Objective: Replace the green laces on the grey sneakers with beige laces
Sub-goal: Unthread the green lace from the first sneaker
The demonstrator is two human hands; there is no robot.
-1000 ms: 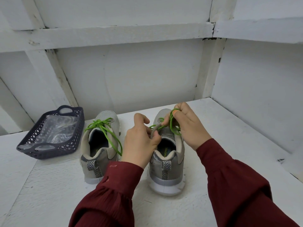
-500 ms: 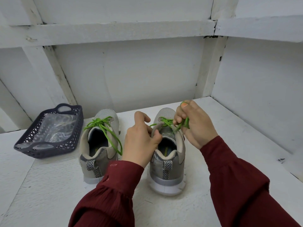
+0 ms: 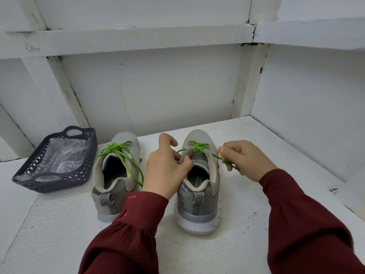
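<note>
Right now the bright green lace [image 3: 199, 145] runs taut from the eyelets of the right-hand grey mesh sneaker [image 3: 198, 180] out to the person's right, long axis roughly sideways. Right hand [image 3: 244, 160] is nearer: grip closed, pinching the bunched lace just beside the shoe's collar, wrist level, elbow low. Left hand [image 3: 166, 167] clamps the collar's left edge, thumb inside. Second grey sneaker [image 3: 116, 175] sits laced, untouched. Beige laces not discernible; the dark plastic lattice basket [image 3: 57, 161] holds something clear. My read: next pull goes further right.
</note>
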